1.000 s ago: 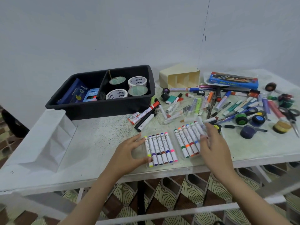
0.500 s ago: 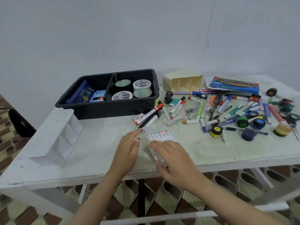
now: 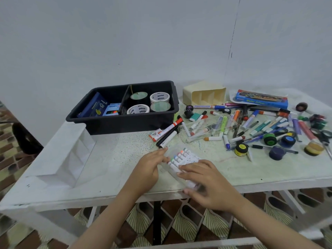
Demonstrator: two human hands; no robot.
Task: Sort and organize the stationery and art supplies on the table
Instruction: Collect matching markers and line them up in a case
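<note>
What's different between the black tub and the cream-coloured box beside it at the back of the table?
The black tub stands upright with its opening facing up. The cream box lies tipped on its side with its opening towards the camera. The black tub holds tape rolls, while the cream box's compartments look empty. The black tub is clearly larger than the cream box. Both have inner dividers.

- Left arm comes in from the bottom edge, left of centre. The left hand is at mid-frame with its fingers nearly straight and their tips touching the left edge of the pack.
- Right arm comes in from the lower right. The right hand is just right of the left, with its fingers curved over the pack and the thumb at its near end.
</note>
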